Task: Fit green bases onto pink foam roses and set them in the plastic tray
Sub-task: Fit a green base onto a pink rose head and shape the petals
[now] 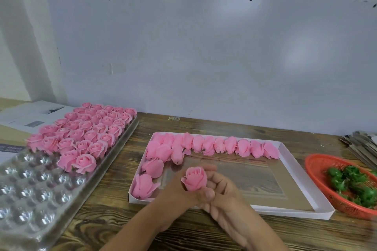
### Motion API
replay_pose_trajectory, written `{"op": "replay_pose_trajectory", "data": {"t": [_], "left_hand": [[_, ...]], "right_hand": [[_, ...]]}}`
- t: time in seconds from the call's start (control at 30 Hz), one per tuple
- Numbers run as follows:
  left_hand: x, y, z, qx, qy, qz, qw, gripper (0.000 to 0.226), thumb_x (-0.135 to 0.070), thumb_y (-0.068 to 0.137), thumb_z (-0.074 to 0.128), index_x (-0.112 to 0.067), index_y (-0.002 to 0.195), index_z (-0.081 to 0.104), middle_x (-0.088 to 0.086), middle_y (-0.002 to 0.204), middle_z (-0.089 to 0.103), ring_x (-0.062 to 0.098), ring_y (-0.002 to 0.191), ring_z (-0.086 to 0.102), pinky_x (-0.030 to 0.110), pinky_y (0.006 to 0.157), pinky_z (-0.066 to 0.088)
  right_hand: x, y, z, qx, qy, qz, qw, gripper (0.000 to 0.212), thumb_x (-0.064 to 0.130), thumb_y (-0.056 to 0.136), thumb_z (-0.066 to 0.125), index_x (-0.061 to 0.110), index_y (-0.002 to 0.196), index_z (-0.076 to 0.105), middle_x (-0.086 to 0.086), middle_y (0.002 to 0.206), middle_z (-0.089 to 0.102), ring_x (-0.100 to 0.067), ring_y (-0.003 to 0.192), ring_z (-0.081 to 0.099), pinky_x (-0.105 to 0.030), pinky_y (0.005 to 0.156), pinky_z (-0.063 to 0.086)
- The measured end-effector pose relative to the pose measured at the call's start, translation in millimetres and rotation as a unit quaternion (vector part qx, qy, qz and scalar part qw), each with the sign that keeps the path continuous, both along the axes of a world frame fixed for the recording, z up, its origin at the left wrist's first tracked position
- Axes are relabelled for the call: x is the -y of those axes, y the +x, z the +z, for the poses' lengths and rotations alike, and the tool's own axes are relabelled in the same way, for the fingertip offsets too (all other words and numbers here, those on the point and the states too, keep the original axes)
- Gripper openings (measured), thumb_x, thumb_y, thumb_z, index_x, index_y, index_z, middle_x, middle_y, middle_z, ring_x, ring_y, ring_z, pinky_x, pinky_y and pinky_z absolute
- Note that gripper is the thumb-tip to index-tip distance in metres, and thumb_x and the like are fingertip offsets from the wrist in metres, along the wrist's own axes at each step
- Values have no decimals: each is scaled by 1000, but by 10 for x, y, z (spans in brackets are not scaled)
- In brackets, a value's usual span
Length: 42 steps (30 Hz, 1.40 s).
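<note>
Meanwhile, both hands' fingers (206, 192) are gripping one pink rose (194, 178); the plastic tray (40, 193) at nine o'clock is sitting roughly half filled.

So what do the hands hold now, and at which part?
Both the left hand and the right hand hold one pink rose at its lower end, bloom up.

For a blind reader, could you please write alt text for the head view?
Two hands, left hand and right hand, hold a pink rose over a white box of roses. A plastic tray sits left, a red basket right.
</note>
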<state>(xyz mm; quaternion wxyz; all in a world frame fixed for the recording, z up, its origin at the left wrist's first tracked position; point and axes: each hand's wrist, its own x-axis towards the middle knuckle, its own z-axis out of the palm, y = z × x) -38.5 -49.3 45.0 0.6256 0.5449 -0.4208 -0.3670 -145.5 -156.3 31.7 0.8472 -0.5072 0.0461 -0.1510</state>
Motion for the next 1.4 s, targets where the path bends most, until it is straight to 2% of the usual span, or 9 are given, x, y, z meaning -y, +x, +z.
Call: {"op": "replay_pose_trajectory", "data": {"t": [0.2,0.3,0.43,0.53,0.67,0.87,1.1,1.27,1.4], "left_hand": [[29,-18,-12,21,-39,49,998,12,-33,76,82,-24,84,79,-9,128,69,11,117,65,26,89,55],[26,-44,9,-11,-47,88,995,32,-36,72,82,-15,96,79,-2,119,73,14,108,70,22,83,56],[42,-40,17,-2,-51,95,994,51,-34,68,89,-20,116,73,1,118,74,15,109,69,23,86,55],[30,-29,36,-14,-38,65,997,35,-22,67,89,-28,101,79,-1,117,74,14,108,70,23,83,56],[-2,-51,50,0,-33,45,998,16,-38,69,83,-27,80,78,-5,122,72,14,111,69,23,83,56],[-24,-49,36,-5,-46,13,999,21,-45,81,80,-24,83,79,7,105,77,20,97,72,36,82,60],[18,-38,4,-8,-28,113,993,28,-52,70,82,-25,75,76,7,85,76,18,78,72,29,67,59],[-5,-42,30,-19,-49,70,996,24,-41,69,86,-24,74,70,18,87,70,29,82,64,38,69,55],[-27,-38,-20,-21,-52,25,998,26,-44,78,83,-21,76,71,19,91,71,40,87,56,60,82,47]], "right_hand": [[-2,1,-3,-27,22,21,999,60,0,73,77,-3,129,55,-31,128,58,-41,120,54,-53,107,38],[-36,12,-1,-17,42,36,998,41,5,66,86,10,105,75,-16,113,70,-21,99,68,-30,85,56],[-28,35,-11,0,72,3,997,49,6,65,86,-1,110,69,-31,123,62,-37,115,62,-39,95,54],[-19,38,2,8,78,8,997,66,9,64,87,-10,120,58,-35,127,57,-43,123,55,-43,98,52],[-45,25,9,-9,62,52,997,54,4,74,74,-9,124,58,-31,129,58,-41,124,56,-42,97,53],[-54,-3,35,-80,119,74,987,51,8,59,83,-2,108,72,-28,108,65,-30,79,69,-34,67,58],[-97,33,49,-48,75,65,994,47,4,75,73,12,122,69,-18,124,64,-25,102,68,-32,83,57],[-104,29,35,-61,102,62,991,50,15,67,78,23,116,73,-18,85,67,-24,69,66,-33,67,57],[-123,8,84,-95,116,110,983,39,22,65,77,9,102,74,-22,74,61,-30,64,64,-36,61,54]]}}
